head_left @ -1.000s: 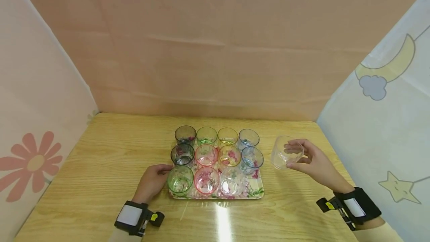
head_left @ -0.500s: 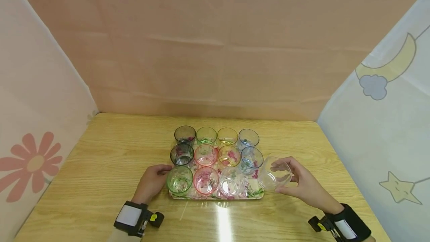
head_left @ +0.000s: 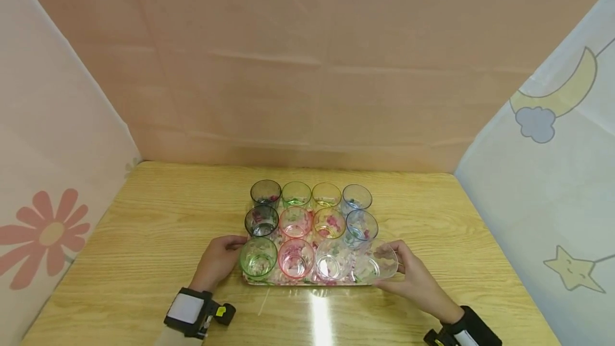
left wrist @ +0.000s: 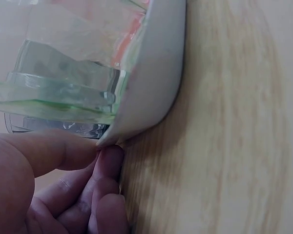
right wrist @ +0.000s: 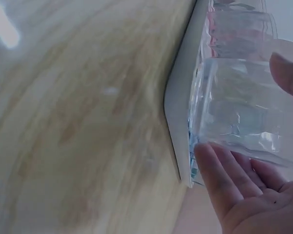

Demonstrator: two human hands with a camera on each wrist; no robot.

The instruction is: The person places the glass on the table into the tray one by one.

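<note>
A flower-patterned tray (head_left: 312, 282) bears rows of tumblers in smoky grey, green, yellow, pink, blue and clear. At its left edge my left hand (head_left: 218, 260) pinches the rim, thumb above and fingertips below, beside a green-rimmed tumbler (head_left: 258, 258). My right hand (head_left: 408, 279) holds a clear tumbler (right wrist: 244, 107) at the tray's front right corner, thumb on one side and fingers along the other. Upright, its base is at the tray surface in the right wrist view. To its left stands another clear tumbler (head_left: 332, 258), with a blue tumbler (head_left: 361, 226) behind.
The tray lies on a wood-grain table (head_left: 182, 196). A plain backdrop (head_left: 307, 68) rises behind, and printed side panels stand left and right. Black wrist straps with cameras sit on both wrists.
My right hand has carried the clear tumbler from the right of the tray leftward and toward me, onto the front right corner. My left hand has stayed at the tray's edge.
</note>
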